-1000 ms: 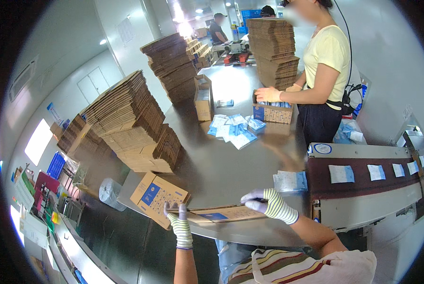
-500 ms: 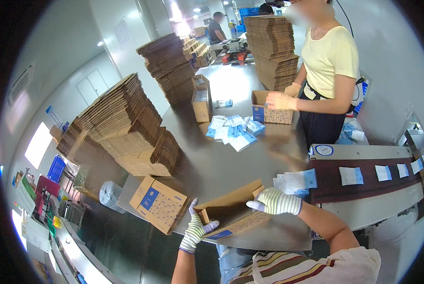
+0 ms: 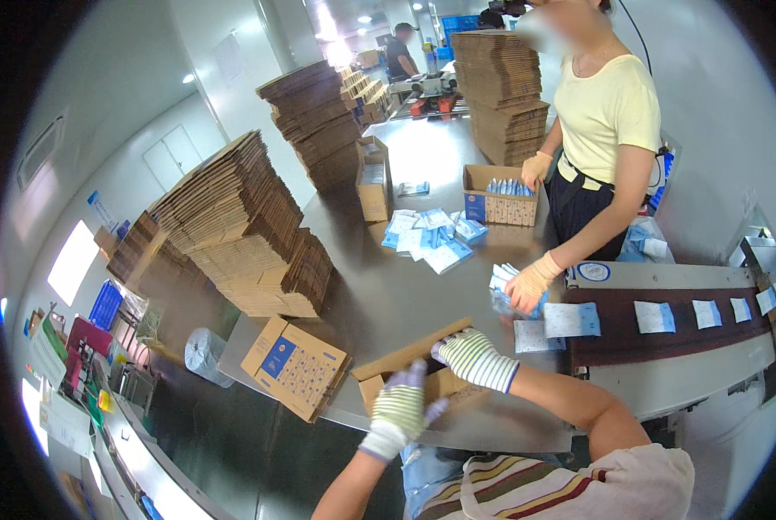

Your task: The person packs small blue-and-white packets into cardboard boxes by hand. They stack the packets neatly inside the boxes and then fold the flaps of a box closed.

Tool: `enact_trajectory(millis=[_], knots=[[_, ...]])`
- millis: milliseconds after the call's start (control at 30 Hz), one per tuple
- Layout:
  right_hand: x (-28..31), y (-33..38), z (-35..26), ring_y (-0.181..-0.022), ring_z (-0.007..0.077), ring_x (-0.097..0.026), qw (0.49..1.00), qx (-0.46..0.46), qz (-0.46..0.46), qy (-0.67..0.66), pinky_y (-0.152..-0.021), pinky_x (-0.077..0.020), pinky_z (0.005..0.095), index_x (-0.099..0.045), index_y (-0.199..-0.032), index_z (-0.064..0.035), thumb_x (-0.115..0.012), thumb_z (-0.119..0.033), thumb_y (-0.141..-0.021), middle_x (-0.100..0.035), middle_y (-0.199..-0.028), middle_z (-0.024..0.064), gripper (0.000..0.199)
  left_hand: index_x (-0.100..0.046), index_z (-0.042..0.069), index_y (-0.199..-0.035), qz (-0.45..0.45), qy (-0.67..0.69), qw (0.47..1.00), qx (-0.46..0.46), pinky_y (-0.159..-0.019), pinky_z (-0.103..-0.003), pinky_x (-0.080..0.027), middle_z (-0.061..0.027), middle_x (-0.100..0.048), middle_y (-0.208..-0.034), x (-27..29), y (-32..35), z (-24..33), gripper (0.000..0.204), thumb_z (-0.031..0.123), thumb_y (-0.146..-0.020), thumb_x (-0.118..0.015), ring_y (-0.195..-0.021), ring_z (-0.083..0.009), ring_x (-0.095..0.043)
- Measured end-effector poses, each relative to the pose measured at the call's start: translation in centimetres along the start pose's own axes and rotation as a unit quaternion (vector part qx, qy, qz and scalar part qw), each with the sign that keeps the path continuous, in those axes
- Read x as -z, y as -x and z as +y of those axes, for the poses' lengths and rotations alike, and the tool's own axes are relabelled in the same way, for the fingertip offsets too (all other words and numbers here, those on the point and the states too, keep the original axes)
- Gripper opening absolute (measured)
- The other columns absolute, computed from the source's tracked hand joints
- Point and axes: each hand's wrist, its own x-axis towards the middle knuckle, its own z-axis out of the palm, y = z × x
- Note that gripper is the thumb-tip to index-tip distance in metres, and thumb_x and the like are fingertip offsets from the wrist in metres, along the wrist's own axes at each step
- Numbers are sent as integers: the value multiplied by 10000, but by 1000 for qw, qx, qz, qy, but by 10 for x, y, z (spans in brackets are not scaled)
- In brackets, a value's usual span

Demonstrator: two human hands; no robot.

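Your left hand [image 3: 399, 412], in a striped knit glove with purple fingertips, is spread fairly wide and pressed flat against the near side of a brown corrugated cardboard carton [image 3: 414, 368] that is partly unfolded at the near edge of the grey metal table [image 3: 388, 286]. Your right hand [image 3: 473, 357], in the same kind of glove, curls over the carton's far top flap, fingers bent around the edge and gripping it. The carton sits between your two hands, just in front of your body.

Just to the left of it, a second brown carton with a blue printed panel [image 3: 295, 366] lies tilted at the table edge. Farther left stand tall leaning stacks of flattened brown cartons [image 3: 240, 225]. Near the table's middle lies a loose pile of pale blue and white flat packets [image 3: 429, 236], and beyond it an open brown box holding upright packets [image 3: 499, 204].

Across the table on your right stands another person in a pale yellow top [image 3: 603, 117]; that person's gloved hand [image 3: 529, 284] holds a bundle of packets beside a dark conveyor belt [image 3: 691, 322] carrying more packets in a row
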Motion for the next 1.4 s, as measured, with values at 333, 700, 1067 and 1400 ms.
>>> enact_trajectory(millis=[333,700,1067,1400], knots=[[20,51,8,-1051,350,-538,899,-103,357,-230,-916,-433,424,-469,-1174,14,-675,-406,-771,-523,-1153,242,618,-506,6,-1077,112,553,805,181,-767,-367,-512,-116,-624,-967,13,9,-52,506,287,-742,-760,-854,-222,-609],[8,-7,-71,-883,280,-595,993,86,58,-61,-751,-483,411,-542,-1007,-31,-710,-231,-667,-596,-938,140,428,-427,101,-1261,41,859,438,262,-892,-363,-471,-72,-540,-1155,-144,85,-53,628,148,-728,-756,-1058,-226,-552],[-4,-56,-43,-1017,285,-529,972,224,45,-46,-868,-414,435,-595,-1024,-18,-610,-568,-707,-595,-1020,128,634,-495,77,-1183,123,3,966,227,-907,-471,-410,-150,-526,-1205,-1,122,-131,574,104,-660,-729,-1100,-394,-491],[-17,-28,-20,-919,279,-500,954,280,70,-84,-841,-393,417,-571,-772,-46,-536,-600,-775,-559,-906,101,555,-561,86,-1156,-324,-243,872,-276,-1094,-438,-243,-124,-639,-1033,15,61,-74,445,394,-839,-517,-1101,-278,-551]])
